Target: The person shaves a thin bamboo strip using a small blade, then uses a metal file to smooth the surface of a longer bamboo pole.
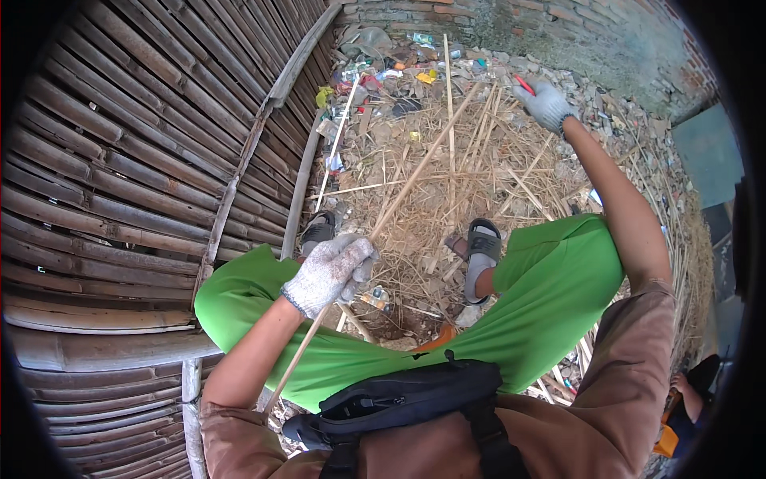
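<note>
My left hand [333, 274], in a soiled white knit glove, is closed around a long, thin bamboo strip [415, 173]. The strip runs slantwise from beside my left hip up toward the far litter, its far end near my right hand. Stretched out at the far right, my right hand [549, 105], in a pale glove, is closed on a slim red-handled tool [524, 85]. Its working end is too small to make out. Between my feet and the far wall, several loose bamboo strips [451, 120] lie across straw and shavings.
A bamboo slat wall [152, 152] rises close on my left. A brick wall [527, 32] closes off the far side, with litter [399, 76] along its foot. My sandalled feet [483, 247] rest on the debris. Another person [692, 399] is partly visible at lower right.
</note>
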The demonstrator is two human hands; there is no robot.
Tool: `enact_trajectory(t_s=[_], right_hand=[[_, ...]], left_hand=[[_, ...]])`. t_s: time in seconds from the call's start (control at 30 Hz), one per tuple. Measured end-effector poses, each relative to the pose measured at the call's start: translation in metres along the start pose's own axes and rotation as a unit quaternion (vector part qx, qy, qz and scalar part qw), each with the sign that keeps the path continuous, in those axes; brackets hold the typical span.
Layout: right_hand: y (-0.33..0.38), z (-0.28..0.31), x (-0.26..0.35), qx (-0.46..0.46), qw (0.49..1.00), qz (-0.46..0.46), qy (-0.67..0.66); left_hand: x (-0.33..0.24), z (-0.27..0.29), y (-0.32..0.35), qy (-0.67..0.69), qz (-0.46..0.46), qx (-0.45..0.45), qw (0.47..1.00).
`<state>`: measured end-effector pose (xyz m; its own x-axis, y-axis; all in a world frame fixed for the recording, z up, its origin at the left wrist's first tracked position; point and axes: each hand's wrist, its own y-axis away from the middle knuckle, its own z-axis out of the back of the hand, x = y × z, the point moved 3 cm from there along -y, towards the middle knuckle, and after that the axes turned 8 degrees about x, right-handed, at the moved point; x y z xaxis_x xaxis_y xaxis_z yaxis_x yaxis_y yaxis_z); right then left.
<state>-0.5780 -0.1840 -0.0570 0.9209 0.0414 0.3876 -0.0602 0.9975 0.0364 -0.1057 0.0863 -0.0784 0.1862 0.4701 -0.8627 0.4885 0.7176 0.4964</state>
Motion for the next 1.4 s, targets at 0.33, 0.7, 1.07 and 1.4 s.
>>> enact_trajectory(t_s=[0.33, 0.7, 1.07, 1.4], right_hand=[[0.088, -0.105, 0.208, 0.272, 0.893, 0.047, -0.355], [0.030, -0.039, 0.162, 0.031, 0.880, 0.034, -0.474], [0.024, 0.018, 0.106, 0.045, 0.934, 0.047, -0.352], [0.093, 0.075, -0.051, -0.128, 0.954, -0.012, -0.272]], left_hand=[[-0.028, 0.002, -0.027, 0.063, -0.087, -0.031, 0.994], [-0.035, -0.015, -0.006, 0.049, -0.103, 0.022, 0.993], [-0.033, -0.012, -0.003, 0.000, -0.067, 0.004, 0.998], [-0.057, 0.043, -0.004, -0.573, -0.208, -0.326, 0.723]])
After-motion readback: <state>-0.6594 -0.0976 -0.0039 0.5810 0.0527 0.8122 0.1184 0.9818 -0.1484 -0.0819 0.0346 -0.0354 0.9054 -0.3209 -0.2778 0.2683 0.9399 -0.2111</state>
